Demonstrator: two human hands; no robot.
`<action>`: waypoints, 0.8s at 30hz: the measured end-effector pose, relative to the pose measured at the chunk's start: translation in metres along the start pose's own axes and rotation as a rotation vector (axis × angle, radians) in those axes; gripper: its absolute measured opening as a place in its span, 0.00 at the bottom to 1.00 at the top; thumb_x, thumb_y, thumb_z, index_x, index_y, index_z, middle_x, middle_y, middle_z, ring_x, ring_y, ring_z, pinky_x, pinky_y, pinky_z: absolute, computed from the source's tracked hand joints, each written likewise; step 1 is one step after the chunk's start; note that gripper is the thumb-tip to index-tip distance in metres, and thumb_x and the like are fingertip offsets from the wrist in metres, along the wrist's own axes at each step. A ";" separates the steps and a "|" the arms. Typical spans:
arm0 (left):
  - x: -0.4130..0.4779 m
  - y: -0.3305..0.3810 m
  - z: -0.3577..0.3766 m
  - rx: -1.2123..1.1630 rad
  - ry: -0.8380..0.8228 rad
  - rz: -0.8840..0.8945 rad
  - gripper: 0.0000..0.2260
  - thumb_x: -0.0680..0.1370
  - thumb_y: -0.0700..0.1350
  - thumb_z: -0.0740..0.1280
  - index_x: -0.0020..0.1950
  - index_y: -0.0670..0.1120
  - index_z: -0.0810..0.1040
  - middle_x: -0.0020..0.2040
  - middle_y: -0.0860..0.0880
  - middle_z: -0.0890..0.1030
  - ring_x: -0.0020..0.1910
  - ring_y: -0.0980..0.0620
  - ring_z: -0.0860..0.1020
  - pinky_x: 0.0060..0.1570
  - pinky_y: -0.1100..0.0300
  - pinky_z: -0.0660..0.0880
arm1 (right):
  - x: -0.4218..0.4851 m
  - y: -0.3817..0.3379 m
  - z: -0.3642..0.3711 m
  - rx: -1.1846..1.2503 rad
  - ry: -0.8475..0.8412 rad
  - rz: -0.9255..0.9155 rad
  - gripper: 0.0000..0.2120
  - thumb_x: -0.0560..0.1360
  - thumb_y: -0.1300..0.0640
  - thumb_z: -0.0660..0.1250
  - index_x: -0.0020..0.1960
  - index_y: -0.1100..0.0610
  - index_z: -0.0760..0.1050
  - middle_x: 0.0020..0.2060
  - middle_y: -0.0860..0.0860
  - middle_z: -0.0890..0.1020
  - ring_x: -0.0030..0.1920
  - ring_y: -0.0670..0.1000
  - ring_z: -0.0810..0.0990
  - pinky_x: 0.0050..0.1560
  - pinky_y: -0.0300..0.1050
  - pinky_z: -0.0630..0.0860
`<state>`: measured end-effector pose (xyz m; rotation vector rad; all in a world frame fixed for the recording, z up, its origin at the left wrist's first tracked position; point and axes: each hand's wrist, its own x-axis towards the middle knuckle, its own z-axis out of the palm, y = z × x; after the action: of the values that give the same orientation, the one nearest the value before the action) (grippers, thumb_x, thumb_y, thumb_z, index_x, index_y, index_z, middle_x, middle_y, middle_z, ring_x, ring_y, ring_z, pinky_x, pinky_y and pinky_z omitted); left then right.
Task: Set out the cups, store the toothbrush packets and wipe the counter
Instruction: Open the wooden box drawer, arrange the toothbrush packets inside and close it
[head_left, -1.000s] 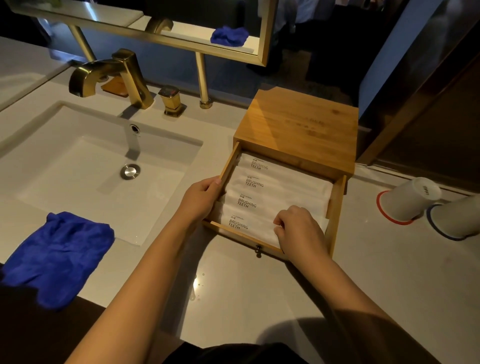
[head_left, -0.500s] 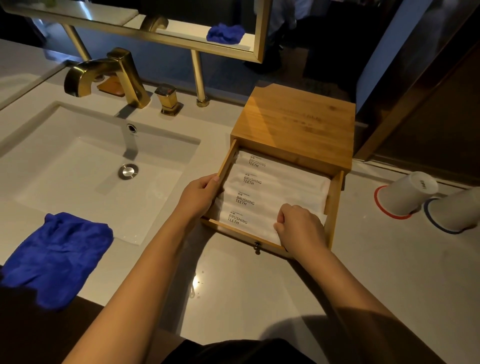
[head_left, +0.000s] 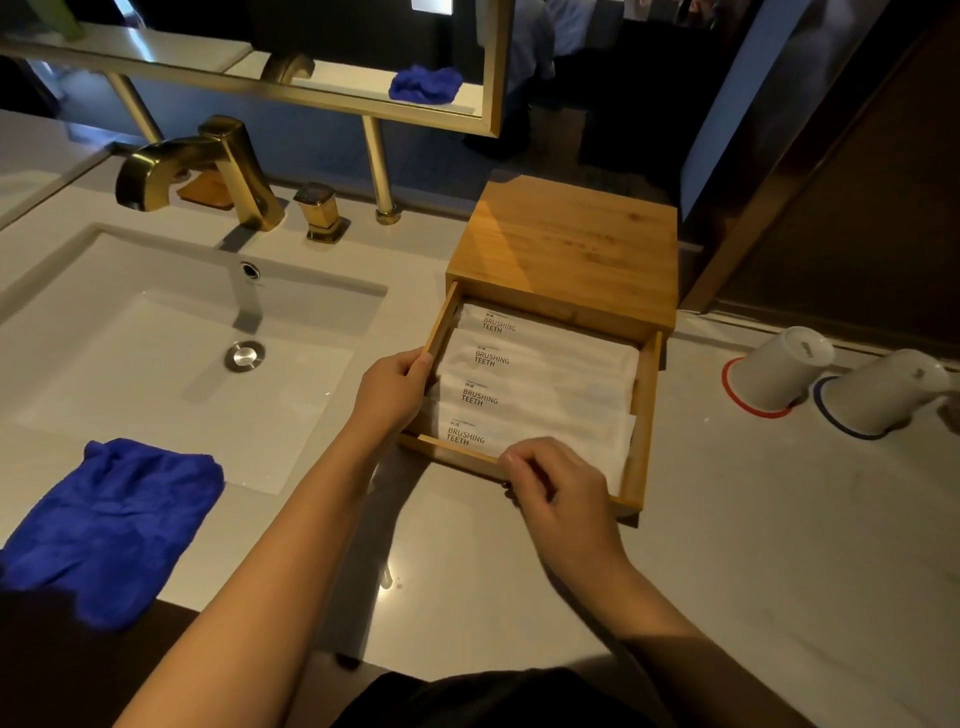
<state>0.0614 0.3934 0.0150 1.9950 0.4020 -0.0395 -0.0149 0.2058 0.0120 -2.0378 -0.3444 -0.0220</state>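
A wooden box stands on the white counter with its drawer pulled out. Several white toothbrush packets marked BRUSHING TEETH lie stacked in it. My left hand grips the drawer's left wall, thumb on top. My right hand has its fingers curled over the drawer's front edge, hiding the knob. Two white cups stand upside down to the right, one red-rimmed, one blue-rimmed. A blue cloth lies at the counter's front left.
A white sink with a gold faucet and a gold handle fills the left. A gold-framed mirror hangs behind on posts. A dark wall and door frame stand at the right.
My right hand has slid back from the nearest packet to the drawer's front edge. My left hand stays on the drawer's left wall.
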 end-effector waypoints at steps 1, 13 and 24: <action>0.001 0.001 0.000 -0.008 0.005 -0.002 0.15 0.80 0.47 0.56 0.49 0.43 0.81 0.44 0.41 0.83 0.47 0.41 0.79 0.53 0.44 0.75 | -0.008 -0.002 0.006 0.101 -0.032 0.097 0.07 0.77 0.53 0.61 0.43 0.48 0.77 0.35 0.42 0.79 0.39 0.41 0.78 0.38 0.31 0.74; 0.007 0.004 -0.001 -0.036 0.016 -0.023 0.16 0.79 0.47 0.57 0.48 0.38 0.80 0.48 0.37 0.82 0.51 0.37 0.78 0.54 0.44 0.74 | 0.005 0.007 0.024 0.988 -0.012 0.975 0.06 0.76 0.60 0.65 0.45 0.63 0.78 0.27 0.52 0.79 0.23 0.44 0.71 0.21 0.34 0.65; 0.031 0.019 0.000 0.033 0.017 0.121 0.10 0.79 0.50 0.58 0.51 0.54 0.79 0.49 0.49 0.82 0.49 0.49 0.79 0.51 0.51 0.74 | 0.019 0.008 0.015 1.074 0.081 0.887 0.08 0.78 0.60 0.61 0.44 0.63 0.76 0.27 0.51 0.77 0.23 0.43 0.71 0.21 0.34 0.65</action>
<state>0.0966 0.3946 0.0248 2.0503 0.2924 0.0477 0.0038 0.2202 0.0007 -0.9669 0.5335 0.5135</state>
